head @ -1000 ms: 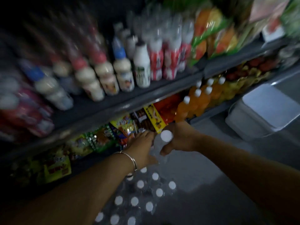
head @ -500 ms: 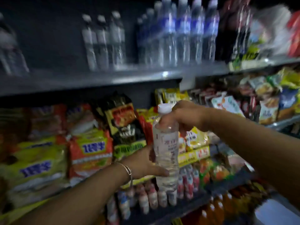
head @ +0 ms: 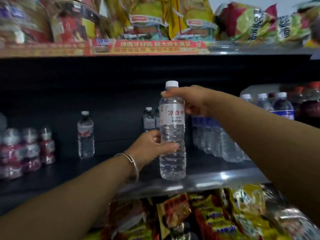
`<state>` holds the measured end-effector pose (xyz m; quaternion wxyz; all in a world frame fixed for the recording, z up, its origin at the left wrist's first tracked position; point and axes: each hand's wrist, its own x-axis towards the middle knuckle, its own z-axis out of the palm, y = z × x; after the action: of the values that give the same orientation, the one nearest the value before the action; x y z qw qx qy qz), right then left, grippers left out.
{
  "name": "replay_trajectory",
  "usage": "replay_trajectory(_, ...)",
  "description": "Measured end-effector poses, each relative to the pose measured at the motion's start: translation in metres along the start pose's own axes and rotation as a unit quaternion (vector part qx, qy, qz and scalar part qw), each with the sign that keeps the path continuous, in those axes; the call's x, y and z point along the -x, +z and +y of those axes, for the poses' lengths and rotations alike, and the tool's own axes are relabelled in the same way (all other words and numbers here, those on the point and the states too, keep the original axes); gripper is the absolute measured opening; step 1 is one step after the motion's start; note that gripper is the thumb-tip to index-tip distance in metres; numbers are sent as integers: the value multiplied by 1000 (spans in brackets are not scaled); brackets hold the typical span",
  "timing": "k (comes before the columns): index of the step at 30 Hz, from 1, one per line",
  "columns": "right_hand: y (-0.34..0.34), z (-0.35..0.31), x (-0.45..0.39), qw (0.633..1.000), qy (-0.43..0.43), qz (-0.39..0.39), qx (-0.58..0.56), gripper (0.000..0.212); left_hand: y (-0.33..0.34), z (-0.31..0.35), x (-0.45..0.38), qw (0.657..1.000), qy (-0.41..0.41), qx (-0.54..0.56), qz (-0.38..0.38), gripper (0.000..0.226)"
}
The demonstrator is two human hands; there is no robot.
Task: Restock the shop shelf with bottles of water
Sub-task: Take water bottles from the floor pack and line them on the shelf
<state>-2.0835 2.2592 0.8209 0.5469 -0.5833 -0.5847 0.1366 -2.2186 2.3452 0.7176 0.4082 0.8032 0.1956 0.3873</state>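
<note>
1. The right hand (head: 190, 101) grips the neck and shoulder of a clear water bottle (head: 172, 135), fingers curled round it just under the white cap (head: 171, 84).
2. The left hand (head: 150, 146) holds the same bottle lower down, thumb across the front of the ribbed body and fingers wrapped behind; a thin metal bangle (head: 133, 163) sits on that wrist.
3. The bottle stands upright with its base at the front edge of the dark middle shelf (head: 216, 179) (whether it actually touches the shelf is not clear). Its white label carries red characters.
4. Behind it, further back on the same shelf, stand two small bottles (head: 149, 119) close together, partly hidden by the held one.
5. To the left, well apart, a single water bottle with a red-and-white label (head: 85, 134) stands alone.
6. Further left sits a blurred cluster of pink-labelled small bottles (head: 26, 149).
7. To the right, a row of blue-labelled water bottles (head: 225, 135) fills the shelf, running back toward the far right.
8. The shelf above holds snack bags (head: 259, 23) and a red price strip (head: 147, 47) along its edge.
9. Below the middle shelf lie red and yellow snack packets (head: 216, 219).
</note>
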Motion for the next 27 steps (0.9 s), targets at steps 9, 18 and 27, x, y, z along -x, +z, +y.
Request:
replay_trajectory(9,39,66,-128,1000,3,-11,16,38,-38,-75,-99,997,-47,-31,50,33)
replay_trajectory(18,67,101,-199,999,5,-6,35,44,-48,-126,-150,984,-110,-139,34,31)
replay_trajectory(27,75,122,-229,982,55,-170,65,30,-55,-136,-182,964,-149,-211,57,18)
